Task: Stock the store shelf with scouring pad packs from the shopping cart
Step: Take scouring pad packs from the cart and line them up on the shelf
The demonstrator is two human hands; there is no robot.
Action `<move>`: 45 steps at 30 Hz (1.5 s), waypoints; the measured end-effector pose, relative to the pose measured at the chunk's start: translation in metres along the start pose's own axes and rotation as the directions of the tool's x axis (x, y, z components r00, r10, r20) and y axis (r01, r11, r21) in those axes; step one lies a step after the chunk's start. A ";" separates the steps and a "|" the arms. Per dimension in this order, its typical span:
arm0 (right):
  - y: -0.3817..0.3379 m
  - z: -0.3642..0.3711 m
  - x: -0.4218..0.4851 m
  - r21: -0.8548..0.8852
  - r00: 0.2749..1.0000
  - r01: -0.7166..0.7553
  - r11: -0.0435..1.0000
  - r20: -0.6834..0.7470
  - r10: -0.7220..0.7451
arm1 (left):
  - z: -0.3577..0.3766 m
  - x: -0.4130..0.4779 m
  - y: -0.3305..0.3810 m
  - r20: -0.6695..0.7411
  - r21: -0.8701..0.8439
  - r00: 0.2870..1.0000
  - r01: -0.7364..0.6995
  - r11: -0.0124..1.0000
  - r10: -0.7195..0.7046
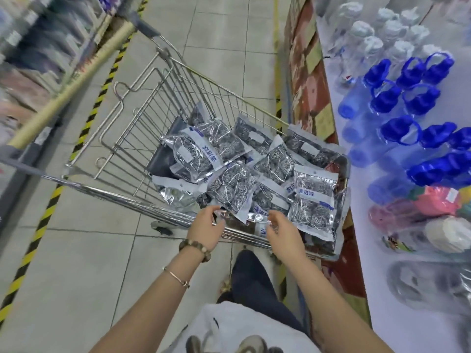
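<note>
A wire shopping cart (142, 115) stands in the aisle ahead of me, its basket filled with several silvery scouring pad packs (201, 149) with white and blue labels. My left hand (206, 226) is at the cart's near rim, fingers apart and touching the edge of a pack (233, 193). My right hand (281, 233) is beside it, fingers curled around the lower edge of a pack (260, 216) at the near side. The store shelf (397, 235) runs along the right, next to the cart.
On the right shelf stand clear bottles (382, 34), blue-capped bottles (407, 98) and coloured goods (438, 202). Blurred shelving (33, 47) lines the left. Yellow-black floor tape (46, 215) runs along the tiled aisle. A broom handle (76, 85) crosses the upper left.
</note>
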State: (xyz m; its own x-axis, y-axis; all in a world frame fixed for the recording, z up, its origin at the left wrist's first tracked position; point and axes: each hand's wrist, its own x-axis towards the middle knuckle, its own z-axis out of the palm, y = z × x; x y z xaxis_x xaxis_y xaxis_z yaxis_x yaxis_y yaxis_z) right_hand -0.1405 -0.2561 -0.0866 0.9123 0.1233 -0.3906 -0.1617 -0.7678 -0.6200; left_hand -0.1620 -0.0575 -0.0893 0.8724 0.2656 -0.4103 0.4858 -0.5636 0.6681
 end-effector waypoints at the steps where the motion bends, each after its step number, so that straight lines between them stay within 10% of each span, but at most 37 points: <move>1: -0.003 0.000 0.010 0.002 1.000 0.004 1.000 0.011 -0.004 | 0.000 0.007 0.002 0.006 0.004 1.000 0.013 1.000 -0.013; 9: -0.028 -0.015 0.096 -0.045 0.988 0.088 0.995 0.131 -0.082 | -0.015 0.091 0.025 -0.112 -0.021 0.969 0.219 0.975 -0.220; 15: -0.040 -0.012 0.143 -0.059 0.979 0.078 0.995 0.191 -0.066 | -0.044 0.159 0.017 -0.292 -0.246 0.816 0.440 0.864 -0.499; 26: -0.055 -0.003 0.167 -0.027 0.967 -0.015 1.000 0.254 0.021 | -0.049 0.234 0.003 -0.093 -0.604 0.583 0.611 0.511 -0.807; 30: -0.064 -0.003 0.175 0.014 0.968 -0.045 0.999 0.248 0.040 | -0.055 0.237 0.011 -0.118 -0.554 0.673 0.565 0.611 -0.730; 37: -0.099 -0.027 0.195 0.107 0.991 -0.013 0.994 0.133 -0.001 | -0.120 0.218 0.055 -0.154 -0.187 0.971 0.152 0.971 -0.182; 45: -0.132 -0.065 0.216 0.373 0.983 0.069 0.925 0.135 -0.128 | -0.197 0.193 0.128 0.368 -0.074 0.913 -0.159 0.984 0.175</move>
State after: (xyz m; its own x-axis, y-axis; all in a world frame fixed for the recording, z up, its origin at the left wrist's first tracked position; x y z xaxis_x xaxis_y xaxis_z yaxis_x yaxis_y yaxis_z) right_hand 0.1027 -0.1685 -0.0450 0.8663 0.3039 -0.3965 -0.2269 -0.4677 -0.8543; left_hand 0.0793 0.0758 0.0392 0.8619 -0.1444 -0.4861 0.3436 -0.5388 0.7692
